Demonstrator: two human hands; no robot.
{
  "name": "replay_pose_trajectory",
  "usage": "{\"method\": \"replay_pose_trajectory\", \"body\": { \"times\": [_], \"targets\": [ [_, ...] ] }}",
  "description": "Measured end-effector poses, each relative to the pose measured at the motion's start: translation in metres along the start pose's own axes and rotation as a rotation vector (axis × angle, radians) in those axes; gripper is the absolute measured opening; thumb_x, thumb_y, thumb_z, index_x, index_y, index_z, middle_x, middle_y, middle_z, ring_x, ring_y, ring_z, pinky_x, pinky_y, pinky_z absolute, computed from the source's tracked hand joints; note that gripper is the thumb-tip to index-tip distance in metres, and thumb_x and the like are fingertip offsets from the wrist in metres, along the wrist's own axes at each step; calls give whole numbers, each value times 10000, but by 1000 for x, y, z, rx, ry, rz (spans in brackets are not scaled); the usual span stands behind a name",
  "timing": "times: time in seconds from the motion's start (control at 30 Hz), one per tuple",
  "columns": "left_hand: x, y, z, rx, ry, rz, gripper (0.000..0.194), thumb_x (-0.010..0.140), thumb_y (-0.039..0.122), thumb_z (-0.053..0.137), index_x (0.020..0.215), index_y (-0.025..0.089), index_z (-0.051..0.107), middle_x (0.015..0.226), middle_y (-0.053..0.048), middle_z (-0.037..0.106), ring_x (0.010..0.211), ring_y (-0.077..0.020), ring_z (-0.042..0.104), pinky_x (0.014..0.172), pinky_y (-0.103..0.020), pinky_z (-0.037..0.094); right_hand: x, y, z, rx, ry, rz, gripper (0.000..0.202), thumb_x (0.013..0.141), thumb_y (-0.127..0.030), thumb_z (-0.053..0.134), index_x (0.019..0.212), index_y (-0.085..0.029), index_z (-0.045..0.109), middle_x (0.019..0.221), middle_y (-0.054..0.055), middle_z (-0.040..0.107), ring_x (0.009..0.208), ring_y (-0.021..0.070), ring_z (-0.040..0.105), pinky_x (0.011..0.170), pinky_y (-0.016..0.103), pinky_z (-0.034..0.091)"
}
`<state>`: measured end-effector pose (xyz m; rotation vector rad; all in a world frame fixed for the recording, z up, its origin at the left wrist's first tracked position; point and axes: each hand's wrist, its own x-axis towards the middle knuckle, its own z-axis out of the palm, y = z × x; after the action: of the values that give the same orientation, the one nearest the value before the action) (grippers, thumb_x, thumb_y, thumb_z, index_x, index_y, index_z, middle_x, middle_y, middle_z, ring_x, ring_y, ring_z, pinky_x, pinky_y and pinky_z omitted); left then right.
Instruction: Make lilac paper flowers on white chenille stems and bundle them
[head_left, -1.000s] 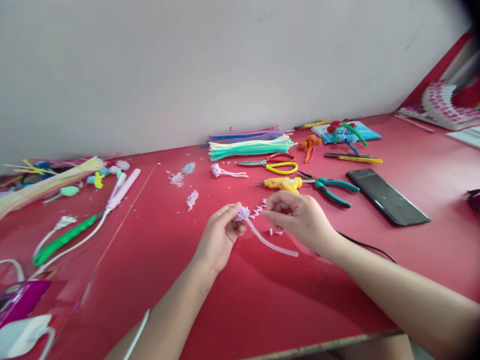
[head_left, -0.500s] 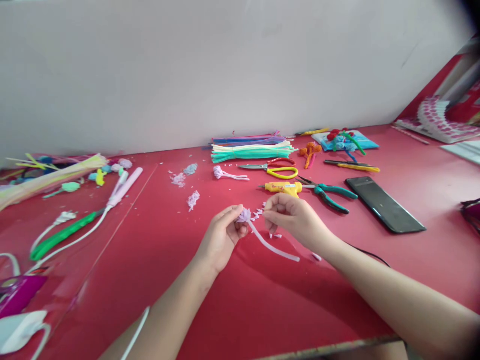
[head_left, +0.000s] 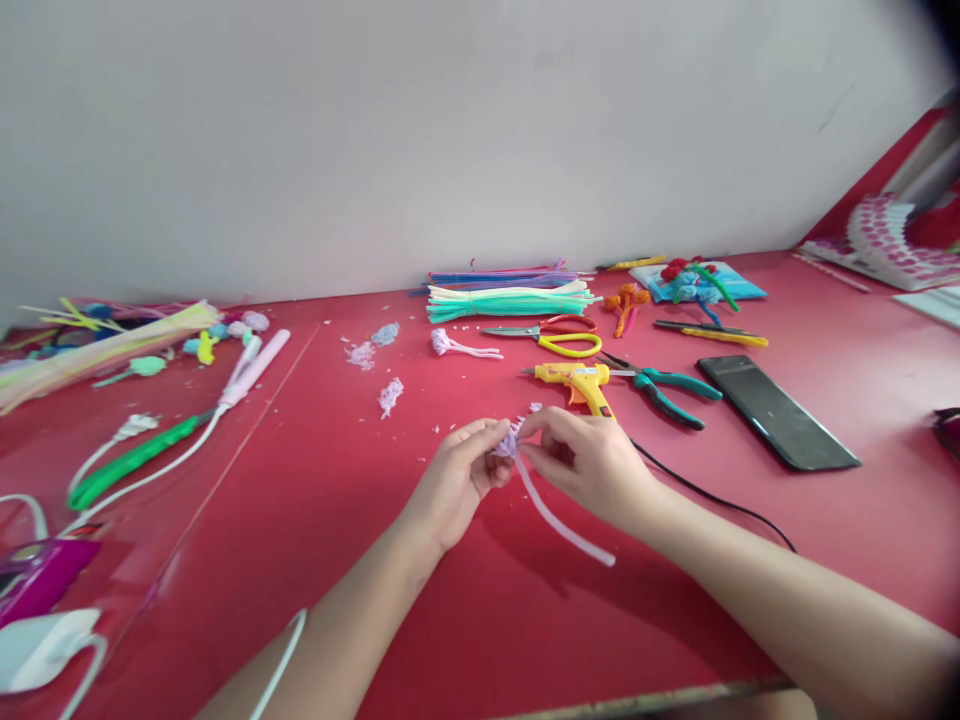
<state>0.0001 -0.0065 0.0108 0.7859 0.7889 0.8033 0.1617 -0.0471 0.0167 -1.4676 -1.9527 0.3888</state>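
Note:
My left hand [head_left: 461, 475] pinches a lilac fuzzy pipe-cleaner flower [head_left: 505, 443] between thumb and fingers. From the flower a pale, bare-looking stem [head_left: 562, 525] curves down to the right over the red table. At the flower's right edge, my right hand [head_left: 592, 455] has thumb and forefinger pinched together; what lies between them, if anything, is too small to make out. Behind the right hand is a yellow hot glue gun [head_left: 574, 374], its handle partly covered by that hand. Small lilac snippets [head_left: 535, 407] lie just beyond the fingers.
Beyond my hands are scissors [head_left: 570, 343], teal-handled pliers [head_left: 675, 385], a lilac flower with stems [head_left: 465, 347] and bundled pipe cleaners [head_left: 510, 300]. A black phone [head_left: 780, 412] lies right. Leftward are a pink corded tool [head_left: 259, 368], a green-handled tool [head_left: 135, 465] and white cables.
My right hand has come in to the flower's edge from slightly apart. The flower's stem has swung lower, and more of the glue gun's handle shows.

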Motion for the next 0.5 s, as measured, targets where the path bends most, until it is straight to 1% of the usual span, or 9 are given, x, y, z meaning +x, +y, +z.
{"method": "replay_pose_trajectory", "body": {
  "times": [0.23,0.4,0.5],
  "targets": [
    [0,-1,-1,46,-10,-3,214,770,313,688,669,140,614,627,25,523,530,-56,464,520,-184,386,0,0,0,-20,10,-34,114,830,-182,504,897,-185,597,560,-28,523,493,108,465,525,218,338],
    [0,-2,-1,39,-5,-15,206,744,317,712,676,141,630,624,27,529,539,-60,465,530,-186,385,-2,-1,2,-28,4,-46,110,841,-190,490,888,-190,590,561,-22,544,491,111,470,519,222,333],
    [-1,-1,-2,60,-8,-4,179,765,306,689,704,143,646,650,19,552,560,-65,489,551,-189,398,-2,-2,0,2,11,-35,111,849,-226,492,906,-192,581,561,-31,542,491,105,480,520,216,346]
  ]
}}
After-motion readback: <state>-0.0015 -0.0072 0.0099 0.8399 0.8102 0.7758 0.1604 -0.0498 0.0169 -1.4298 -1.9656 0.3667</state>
